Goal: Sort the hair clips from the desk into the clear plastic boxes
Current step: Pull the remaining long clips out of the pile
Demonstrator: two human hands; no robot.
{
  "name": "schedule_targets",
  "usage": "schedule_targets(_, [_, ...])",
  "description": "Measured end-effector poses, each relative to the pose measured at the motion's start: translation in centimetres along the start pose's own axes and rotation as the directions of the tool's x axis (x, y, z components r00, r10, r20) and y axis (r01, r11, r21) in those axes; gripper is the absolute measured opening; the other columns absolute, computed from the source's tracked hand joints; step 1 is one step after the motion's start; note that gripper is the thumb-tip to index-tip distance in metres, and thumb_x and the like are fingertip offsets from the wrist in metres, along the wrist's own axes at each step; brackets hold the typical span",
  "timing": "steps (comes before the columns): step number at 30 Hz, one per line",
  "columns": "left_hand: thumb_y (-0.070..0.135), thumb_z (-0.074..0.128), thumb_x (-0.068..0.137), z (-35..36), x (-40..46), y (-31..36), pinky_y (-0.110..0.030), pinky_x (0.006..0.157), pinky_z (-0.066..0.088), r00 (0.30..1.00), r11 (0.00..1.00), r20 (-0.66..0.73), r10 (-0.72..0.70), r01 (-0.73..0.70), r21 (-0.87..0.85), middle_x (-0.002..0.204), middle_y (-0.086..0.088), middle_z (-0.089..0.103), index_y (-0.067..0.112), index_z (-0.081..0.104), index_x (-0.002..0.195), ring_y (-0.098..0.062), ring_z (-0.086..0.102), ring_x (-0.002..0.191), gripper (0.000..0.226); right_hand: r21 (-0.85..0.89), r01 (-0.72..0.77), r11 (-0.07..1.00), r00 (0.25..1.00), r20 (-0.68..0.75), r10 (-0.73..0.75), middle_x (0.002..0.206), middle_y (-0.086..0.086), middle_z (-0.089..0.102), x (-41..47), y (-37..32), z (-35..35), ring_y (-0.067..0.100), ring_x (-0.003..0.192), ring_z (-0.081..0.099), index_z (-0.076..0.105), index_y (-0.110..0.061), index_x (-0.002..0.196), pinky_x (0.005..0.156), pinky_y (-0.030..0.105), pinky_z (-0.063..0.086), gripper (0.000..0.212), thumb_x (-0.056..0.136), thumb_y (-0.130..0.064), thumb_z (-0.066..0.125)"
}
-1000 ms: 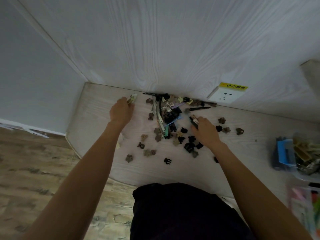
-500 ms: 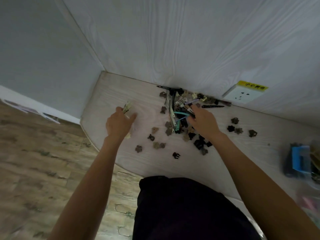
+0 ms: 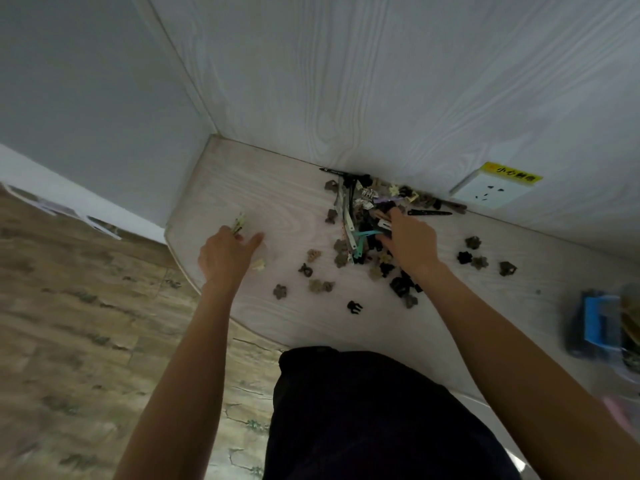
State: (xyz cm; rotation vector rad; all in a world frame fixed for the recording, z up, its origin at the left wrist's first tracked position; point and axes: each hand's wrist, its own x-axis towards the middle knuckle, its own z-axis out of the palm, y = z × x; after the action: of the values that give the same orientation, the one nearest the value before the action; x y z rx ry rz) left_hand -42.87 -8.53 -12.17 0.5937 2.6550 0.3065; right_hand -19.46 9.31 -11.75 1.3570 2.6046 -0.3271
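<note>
Boxes (image 3: 604, 327) of clear plastic are sitting blurred, well right of the right hand (image 3: 408, 239), holding blue and dark pieces. That hand is reaching into the hair clip pile (image 3: 363, 220) – whether it grips anything is unclear – beside long clips running toward the wall. Left hand (image 3: 225, 252) is pinching a pale clip (image 3: 239, 223), pointing wallward.

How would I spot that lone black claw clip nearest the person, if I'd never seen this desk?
Start at the pile of hair clips against the back wall, left of the wall socket. Drop straight toward the desk's near edge: the small black claw clip lies alone there. Its neighbours are brownish flower shapes; this one is jet black, prongs pointing toward the person.
</note>
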Motion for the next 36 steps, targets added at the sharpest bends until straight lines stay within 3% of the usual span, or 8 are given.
schedule_targets(11, [0.030, 0.051, 0.084, 1.0, 0.8, 5.1, -0.034, 0.076, 0.043, 0.974, 0.984, 0.177, 0.145, -0.160, 0.077, 0.103, -0.016, 0.064, 0.006, 0.061, 0.099, -0.035, 0.059, 0.097, 0.030, 0.224, -0.247, 0.943, 0.963, 0.168, 0.213, 0.091, 0.013, 0.065, -0.5, 1.4, -1.0, 0.030, 0.083, 0.061, 0.062, -0.007, 0.090, 0.061, 0.029, 0.039, 0.032, 0.083, -0.038, 0.064])
schedule_targets(14, [0.031, 0.047, 0.090, 1.6, 0.6, 6.1, -0.033, 0.072, 0.038, 0.948, 0.963, 0.213, 0.238, -0.259, 0.074, 0.101, -0.018, 0.063, 0.002, 0.057, 0.099, -0.034, 0.058, 0.094, 0.032, 0.287, -0.302, 0.909, 0.951, 0.161, 0.265, 0.060, 0.001, 0.052, -2.0, 3.0, -1.3, 0.025, 0.067, 0.055, 0.048, -0.017, 0.058, 0.047, 0.027, 0.031, 0.038, 0.084, -0.041, 0.061])
schedule_targets(17, [0.032, 0.038, 0.097, 1.9, -0.2, 7.1, -0.035, 0.071, 0.037, 0.917, 0.937, 0.223, 0.332, -0.348, 0.037, 0.098, -0.022, 0.062, 0.000, 0.052, 0.097, -0.036, 0.057, 0.091, 0.035, 0.412, -0.325, 0.851, 0.945, 0.120, 0.303, 0.055, 0.000, 0.051, -4.2, 4.5, -1.9, 0.020, 0.057, 0.052, 0.042, -0.020, 0.052, 0.047, 0.026, 0.032, 0.044, 0.089, -0.041, 0.055])
schedule_targets(19, [0.031, 0.034, 0.099, 1.5, -1.4, 8.1, -0.037, 0.070, 0.037, 0.890, 0.908, 0.183, 0.417, -0.414, -0.058, 0.089, -0.020, 0.059, 0.002, 0.048, 0.091, -0.038, 0.057, 0.086, 0.033, 0.612, -0.374, 0.697, 0.919, 0.145, 0.366, 0.052, 0.001, 0.052, -6.1, 5.1, -2.4, 0.015, 0.051, 0.048, 0.046, -0.016, 0.053, 0.048, 0.025, 0.033, 0.044, 0.091, -0.036, 0.053])
schedule_targets(23, [0.025, 0.033, 0.099, 0.5, -5.6, 11.0, -0.039, 0.070, 0.042, 0.809, 0.810, 0.166, 0.564, -0.503, -0.302, 0.086, -0.017, 0.059, 0.004, 0.051, 0.095, -0.032, 0.056, 0.078, 0.028, 0.875, -0.453, 0.172, 0.814, 0.327, 0.481, 0.060, 0.001, 0.057, -10.8, 5.7, -3.3, 0.011, 0.050, 0.046, 0.054, -0.012, 0.064, 0.052, 0.024, 0.036, 0.034, 0.092, -0.032, 0.054])
schedule_targets(28, [0.019, 0.033, 0.101, 3.6, -14.3, 15.4, -0.023, 0.049, 0.038, 0.634, 0.703, 0.442, 0.635, -0.237, -0.671, 0.061, -0.002, 0.047, 0.016, 0.041, 0.074, -0.007, 0.048, 0.045, 0.028, 0.939, -0.274, -0.207, 0.794, 0.343, 0.502, 0.051, -0.001, 0.060, -20.1, 9.4, -2.6, 0.008, 0.039, 0.043, 0.056, -0.010, 0.080, 0.039, 0.019, 0.033, 0.018, 0.094, -0.022, 0.051])
schedule_targets(32, [0.020, 0.030, 0.102, 8.0, -21.3, 18.1, -0.015, 0.038, 0.031, 0.416, 0.729, 0.629, 0.657, -0.137, -0.670, 0.059, -0.001, 0.036, 0.014, 0.038, 0.075, -0.010, 0.035, 0.041, 0.028, 0.945, -0.326, 0.034, 0.604, 0.181, 0.776, 0.052, 0.005, 0.052, -28.6, 15.1, -1.7, 0.014, 0.043, 0.047, 0.057, -0.016, 0.067, 0.047, 0.025, 0.036, 0.027, 0.091, -0.027, 0.057])
schedule_targets(36, [0.016, 0.033, 0.101, 11.5, -28.3, 20.7, -0.016, 0.035, 0.029, 0.341, 0.715, 0.665, 0.664, -0.031, -0.698, 0.046, 0.009, 0.046, 0.014, 0.045, 0.080, -0.003, 0.034, 0.034, 0.025, 0.739, -0.642, 0.206, 0.448, 0.143, 0.882, 0.073, 0.018, 0.063, -34.1, 22.3, 0.5, 0.037, 0.083, 0.062, 0.059, -0.011, 0.075, 0.084, 0.045, 0.045, 0.031, 0.088, -0.039, 0.055])
